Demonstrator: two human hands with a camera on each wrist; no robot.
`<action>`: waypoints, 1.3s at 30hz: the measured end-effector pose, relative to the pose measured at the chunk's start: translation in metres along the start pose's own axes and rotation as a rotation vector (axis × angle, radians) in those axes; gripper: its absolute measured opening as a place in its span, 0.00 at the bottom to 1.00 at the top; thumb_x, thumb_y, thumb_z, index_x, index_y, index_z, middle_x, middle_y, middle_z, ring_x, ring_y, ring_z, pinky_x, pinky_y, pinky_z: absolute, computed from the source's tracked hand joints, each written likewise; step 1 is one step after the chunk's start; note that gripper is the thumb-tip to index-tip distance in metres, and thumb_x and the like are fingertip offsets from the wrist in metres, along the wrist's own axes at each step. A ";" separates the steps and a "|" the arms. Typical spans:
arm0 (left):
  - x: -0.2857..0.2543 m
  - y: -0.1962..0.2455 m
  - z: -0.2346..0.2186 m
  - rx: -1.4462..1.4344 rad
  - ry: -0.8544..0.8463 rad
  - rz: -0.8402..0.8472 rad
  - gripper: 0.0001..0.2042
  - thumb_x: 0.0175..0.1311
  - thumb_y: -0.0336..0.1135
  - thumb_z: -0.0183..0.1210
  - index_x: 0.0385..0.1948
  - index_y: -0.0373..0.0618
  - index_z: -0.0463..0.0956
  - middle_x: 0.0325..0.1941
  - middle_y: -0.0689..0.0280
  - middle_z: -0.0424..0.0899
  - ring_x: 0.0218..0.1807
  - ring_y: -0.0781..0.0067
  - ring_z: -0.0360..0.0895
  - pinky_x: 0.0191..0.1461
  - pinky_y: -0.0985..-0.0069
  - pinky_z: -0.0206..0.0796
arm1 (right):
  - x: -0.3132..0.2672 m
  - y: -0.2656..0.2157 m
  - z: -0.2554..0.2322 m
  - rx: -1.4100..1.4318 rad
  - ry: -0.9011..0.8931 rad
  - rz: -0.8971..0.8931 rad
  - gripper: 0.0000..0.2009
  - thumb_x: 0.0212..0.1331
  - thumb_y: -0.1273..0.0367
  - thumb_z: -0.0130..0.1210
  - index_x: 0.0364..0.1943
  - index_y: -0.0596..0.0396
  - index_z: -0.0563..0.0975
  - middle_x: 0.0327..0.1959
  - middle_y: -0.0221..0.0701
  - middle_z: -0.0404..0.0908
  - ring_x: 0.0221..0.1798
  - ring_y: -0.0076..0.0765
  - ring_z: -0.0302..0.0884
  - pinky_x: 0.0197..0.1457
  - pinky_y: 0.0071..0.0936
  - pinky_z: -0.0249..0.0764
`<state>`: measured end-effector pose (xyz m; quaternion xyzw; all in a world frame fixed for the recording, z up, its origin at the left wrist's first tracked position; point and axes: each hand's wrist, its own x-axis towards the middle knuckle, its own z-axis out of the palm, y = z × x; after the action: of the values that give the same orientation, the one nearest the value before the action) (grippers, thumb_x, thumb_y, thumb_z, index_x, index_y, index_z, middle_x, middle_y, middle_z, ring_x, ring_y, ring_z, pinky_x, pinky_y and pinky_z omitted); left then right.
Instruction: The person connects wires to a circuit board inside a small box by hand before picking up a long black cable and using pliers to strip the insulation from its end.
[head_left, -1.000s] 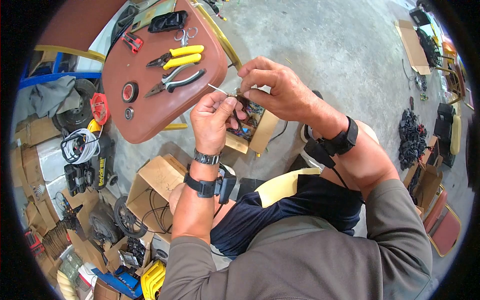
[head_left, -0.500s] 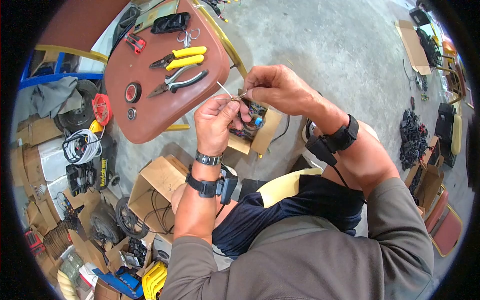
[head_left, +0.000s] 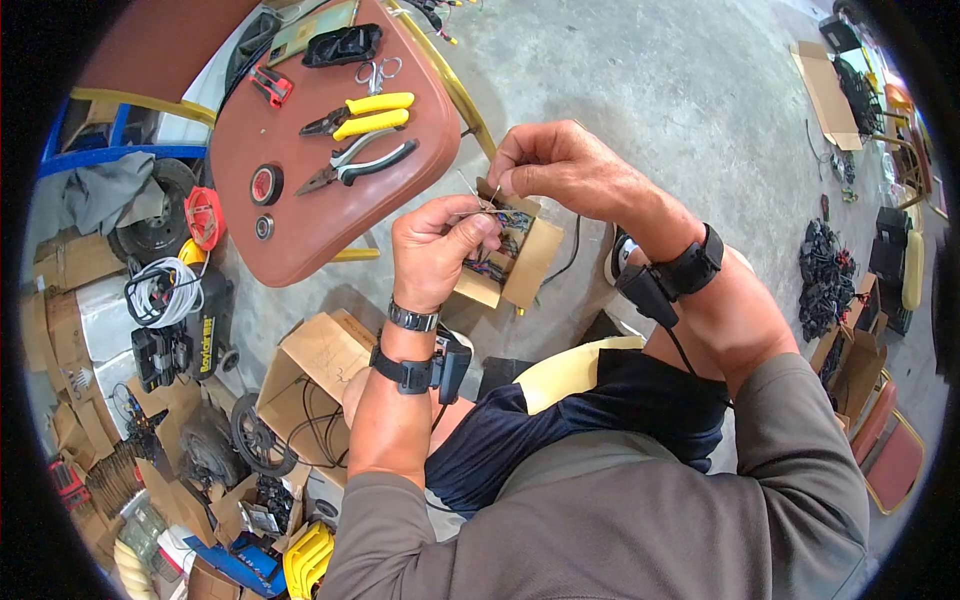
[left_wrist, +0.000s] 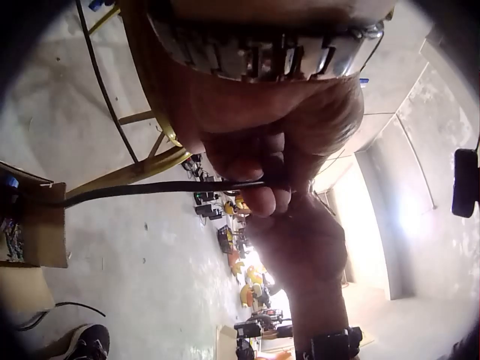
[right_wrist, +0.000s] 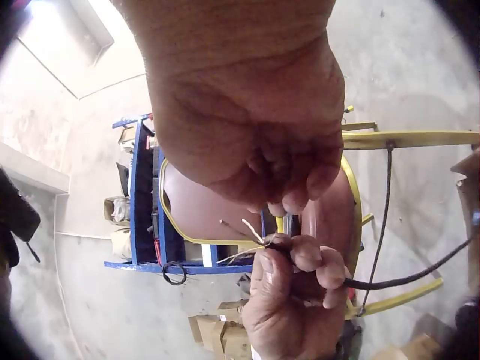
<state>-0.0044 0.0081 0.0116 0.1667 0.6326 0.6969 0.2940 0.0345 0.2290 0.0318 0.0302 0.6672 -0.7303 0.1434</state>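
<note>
His left hand (head_left: 432, 252) is clenched round a dark cable (left_wrist: 157, 188), steadying it, while the right hand (head_left: 560, 172) pinches its bared strands (right_wrist: 251, 234) just above, over the open cardboard box (head_left: 520, 262). Pliers (head_left: 352, 160) wait within reach on the chair seat (head_left: 300, 240).

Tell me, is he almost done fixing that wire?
Not yet. The pliers lie unused on the chair seat. Both the left hand and the right hand pinch the black wire's bare strands. The tape roll sits untouched, so wrapping probably remains.
</note>
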 end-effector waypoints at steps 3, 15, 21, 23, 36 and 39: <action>0.001 0.000 -0.002 0.000 -0.014 -0.013 0.05 0.64 0.24 0.62 0.38 0.36 0.81 0.30 0.62 0.86 0.31 0.77 0.82 0.33 0.81 0.72 | -0.001 -0.003 0.001 0.002 -0.004 -0.015 0.05 0.64 0.73 0.58 0.39 0.61 0.80 0.38 0.28 0.82 0.44 0.21 0.77 0.54 0.23 0.73; 0.005 -0.001 0.004 0.072 0.083 -0.046 0.03 0.63 0.22 0.63 0.36 0.35 0.80 0.30 0.64 0.85 0.30 0.80 0.81 0.33 0.81 0.73 | -0.006 -0.006 0.005 -0.276 -0.044 -0.277 0.03 0.58 0.76 0.61 0.36 0.56 0.81 0.40 0.29 0.79 0.49 0.30 0.75 0.58 0.31 0.70; 0.005 -0.006 0.003 0.024 0.133 -0.024 0.04 0.63 0.23 0.64 0.36 0.37 0.80 0.31 0.64 0.85 0.30 0.81 0.81 0.30 0.84 0.71 | -0.007 -0.007 0.006 -0.352 -0.036 -0.393 0.05 0.58 0.77 0.60 0.37 0.55 0.82 0.42 0.29 0.79 0.52 0.31 0.75 0.61 0.32 0.69; 0.006 -0.004 0.002 0.013 0.139 0.011 0.04 0.63 0.24 0.64 0.36 0.37 0.79 0.31 0.63 0.85 0.30 0.79 0.81 0.29 0.84 0.71 | -0.007 -0.009 0.003 -0.167 -0.013 -0.343 0.08 0.60 0.77 0.57 0.42 0.55 0.81 0.44 0.27 0.79 0.53 0.28 0.75 0.61 0.30 0.69; 0.006 -0.002 0.000 -0.031 0.125 0.106 0.04 0.64 0.24 0.62 0.39 0.38 0.79 0.32 0.61 0.85 0.31 0.73 0.82 0.31 0.80 0.73 | -0.004 0.000 0.011 -0.237 -0.063 0.004 0.10 0.65 0.74 0.56 0.47 0.62 0.80 0.37 0.28 0.84 0.43 0.19 0.76 0.51 0.23 0.74; 0.006 -0.003 0.001 -0.048 0.145 0.141 0.05 0.63 0.23 0.64 0.38 0.38 0.79 0.34 0.62 0.85 0.34 0.75 0.83 0.32 0.81 0.73 | -0.008 -0.006 0.015 -0.141 -0.052 0.017 0.08 0.65 0.74 0.57 0.45 0.62 0.80 0.37 0.27 0.84 0.43 0.19 0.77 0.51 0.22 0.74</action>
<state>-0.0075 0.0127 0.0077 0.1527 0.6220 0.7410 0.2018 0.0426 0.2157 0.0410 0.0066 0.7127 -0.6808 0.1687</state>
